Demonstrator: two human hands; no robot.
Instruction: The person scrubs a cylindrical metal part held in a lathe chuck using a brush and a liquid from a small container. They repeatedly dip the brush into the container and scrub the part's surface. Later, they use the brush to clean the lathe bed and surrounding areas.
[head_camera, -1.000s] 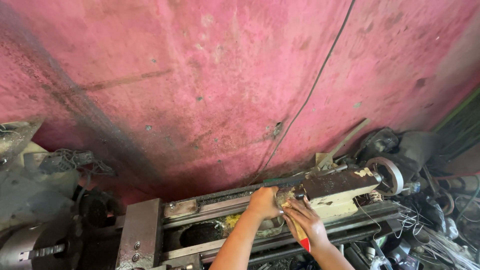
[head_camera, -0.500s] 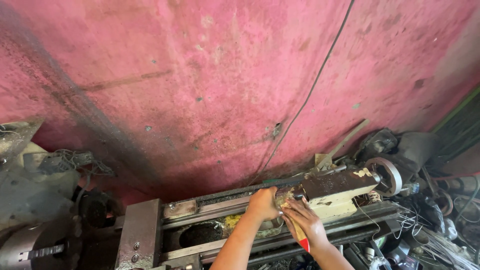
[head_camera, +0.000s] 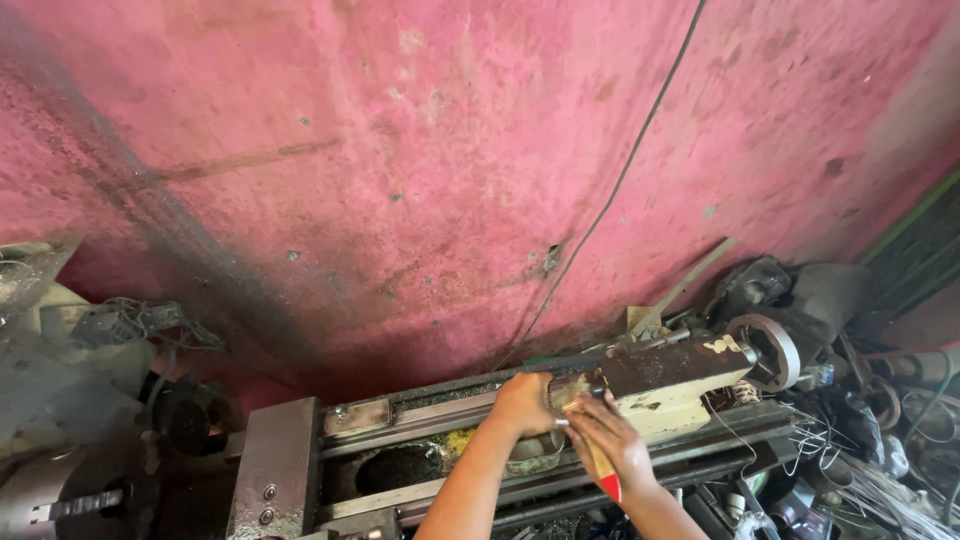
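The right hand (head_camera: 612, 447) grips a paintbrush (head_camera: 600, 468) with a red-tipped handle, bristles pushed against the lathe's tailstock (head_camera: 672, 378) where dirt sits. The left hand (head_camera: 524, 404) closes on the tailstock's end, steadying it above the lathe bed (head_camera: 420, 420).

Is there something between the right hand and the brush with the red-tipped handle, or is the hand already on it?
Nothing visible stands between them. The right hand is closed around the brush, whose red tip sticks out below the hand. The left hand rests beside it, near the end of the lathe tailstock.
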